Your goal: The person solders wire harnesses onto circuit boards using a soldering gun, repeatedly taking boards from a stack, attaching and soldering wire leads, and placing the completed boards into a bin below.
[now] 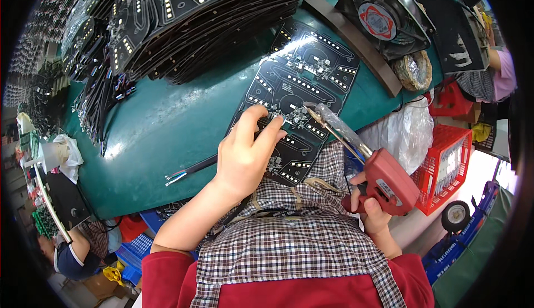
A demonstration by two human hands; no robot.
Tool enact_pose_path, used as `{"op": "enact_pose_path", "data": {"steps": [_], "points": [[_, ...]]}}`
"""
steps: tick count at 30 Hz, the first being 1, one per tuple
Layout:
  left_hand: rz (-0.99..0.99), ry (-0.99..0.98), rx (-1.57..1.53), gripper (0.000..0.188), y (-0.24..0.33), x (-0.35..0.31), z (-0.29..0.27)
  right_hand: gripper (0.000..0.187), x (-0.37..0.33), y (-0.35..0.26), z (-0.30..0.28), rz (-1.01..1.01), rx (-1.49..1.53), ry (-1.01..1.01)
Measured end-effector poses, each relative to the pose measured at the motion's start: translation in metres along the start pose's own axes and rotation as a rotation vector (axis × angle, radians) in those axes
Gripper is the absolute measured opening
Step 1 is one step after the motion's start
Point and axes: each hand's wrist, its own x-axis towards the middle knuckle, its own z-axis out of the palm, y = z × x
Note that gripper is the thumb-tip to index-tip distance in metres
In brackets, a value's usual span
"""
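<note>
- My left hand [245, 152] lies on the black circuit board [297, 94], fingers bent and fingertips [266, 120] pressing down on the cluster of small parts near the board's middle; whether they pinch a part I cannot tell
- My right hand [370, 205] is clenched around the grip of the red soldering gun [386, 180], off the near right edge of the tabletop [161, 124]
- The gun's long metal tip [320, 116] slants up and left, ending at the same cluster, just beside my left fingertips
- The board lies flat on the green tabletop, running from its near edge at my apron [289, 235] out toward the far right corner
- A thin dark cable [192, 169] with bared coloured ends rests on the tabletop just left of my left wrist
- A fanned stack of like black boards [206, 24] covers the far left part of the tabletop, well apart from my hands
- A square fan [384, 13] stands beyond the far right edge, with a roll of solder wire [414, 69] beside it
- A red plastic crate [448, 166] sits low on the right, past the gun
</note>
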Motion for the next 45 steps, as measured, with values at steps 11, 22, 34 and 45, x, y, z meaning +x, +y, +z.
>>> {"op": "enact_pose_path", "data": {"steps": [11,22,34,45], "points": [[0.366,-0.110,0.220,0.041,-0.013,-0.002,-0.012,0.074,0.000,-0.007,-0.004,0.142,-0.056,-0.085],[0.089,-0.229,0.133,0.033,0.005,0.002,-0.017,0.062,0.003,-0.004,-0.011,0.087,-0.004,-0.214],[-0.066,-0.208,0.035,0.026,0.012,0.004,-0.019,0.071,0.006,-0.005,-0.011,0.200,-0.010,-0.164],[-0.126,-0.197,-0.029,0.023,0.014,0.006,-0.021,0.067,0.005,-0.004,-0.014,0.150,-0.173,-0.183]]}}
